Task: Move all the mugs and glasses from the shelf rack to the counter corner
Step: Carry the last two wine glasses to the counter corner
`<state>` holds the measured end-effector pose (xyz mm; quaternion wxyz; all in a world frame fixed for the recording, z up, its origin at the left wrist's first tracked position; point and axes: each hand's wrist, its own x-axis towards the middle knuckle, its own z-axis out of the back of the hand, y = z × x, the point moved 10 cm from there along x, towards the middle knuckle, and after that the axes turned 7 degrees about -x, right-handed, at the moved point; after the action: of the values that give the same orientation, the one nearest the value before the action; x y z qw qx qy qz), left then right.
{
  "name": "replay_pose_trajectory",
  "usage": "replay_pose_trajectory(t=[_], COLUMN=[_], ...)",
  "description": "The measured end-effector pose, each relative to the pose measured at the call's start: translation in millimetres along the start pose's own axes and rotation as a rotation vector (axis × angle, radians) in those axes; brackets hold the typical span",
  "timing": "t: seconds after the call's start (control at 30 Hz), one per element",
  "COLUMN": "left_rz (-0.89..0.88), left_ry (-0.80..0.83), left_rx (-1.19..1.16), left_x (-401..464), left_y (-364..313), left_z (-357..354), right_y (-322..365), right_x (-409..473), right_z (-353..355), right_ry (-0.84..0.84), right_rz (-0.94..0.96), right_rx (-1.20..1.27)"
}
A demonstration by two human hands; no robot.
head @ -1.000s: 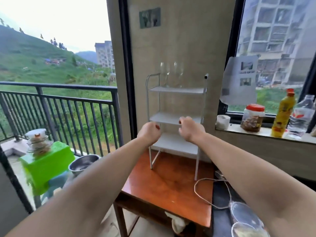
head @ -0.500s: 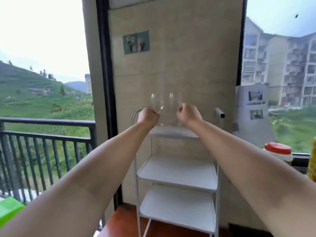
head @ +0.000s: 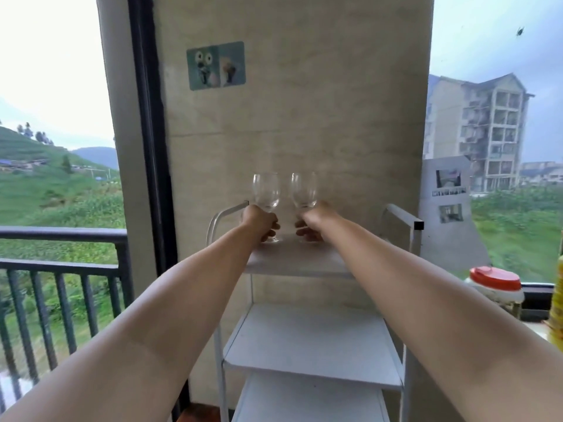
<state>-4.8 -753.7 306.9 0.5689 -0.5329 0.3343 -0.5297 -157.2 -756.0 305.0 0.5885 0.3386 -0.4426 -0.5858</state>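
Two clear stemmed wine glasses stand upright on the top tier of a white metal shelf rack (head: 307, 342) against the beige wall. My left hand (head: 259, 222) is closed around the stem of the left glass (head: 265, 191). My right hand (head: 315, 220) is closed around the stem of the right glass (head: 304, 190). The foot of the left glass still touches the top shelf; the right glass's foot is hidden behind my fingers. The two lower tiers hold nothing. The counter corner is out of view.
A black balcony railing (head: 61, 239) runs along the left. On the window sill to the right stand a jar with a red lid (head: 495, 283) and a yellow bottle (head: 559, 303). A grey card (head: 447, 208) leans against the right window.
Both hands rose from the middle tier to the top tier and have closed on the stems of the two glasses. The view tilted upward and moved closer to the rack.
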Motion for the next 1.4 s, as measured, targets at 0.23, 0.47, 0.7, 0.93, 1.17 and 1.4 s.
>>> replay_pose_trajectory(t=[0.23, 0.47, 0.7, 0.93, 1.17, 1.4], left_rz=[-0.059, -0.121, -0.12, -0.035, 0.147, 0.287], left_ry=[-0.006, 0.029, 0.111, 0.155, 0.272, 0.469], left_rx=[-0.041, -0.058, -0.087, -0.141, -0.034, 0.09], left_x=[-13, -52, -120, -200, -289, -397], left_y=[-19, -47, -53, -12, 93, 189], left_z=[11, 17, 32, 66, 57, -21], right_y=[19, 27, 35, 7, -107, -239], right_x=[-12, -51, -131, -224, -327, -439], right_z=[20, 44, 56, 18, -18, 11], right_ry=[-0.06, -0.086, -0.142, -0.121, -0.086, -0.206], right_rz=[0.064, 0.041, 0.029, -0.08, -0.344, -0.568], right_rx=[0.029, 0.133, 0.166, 0.352, 0.279, 0.309])
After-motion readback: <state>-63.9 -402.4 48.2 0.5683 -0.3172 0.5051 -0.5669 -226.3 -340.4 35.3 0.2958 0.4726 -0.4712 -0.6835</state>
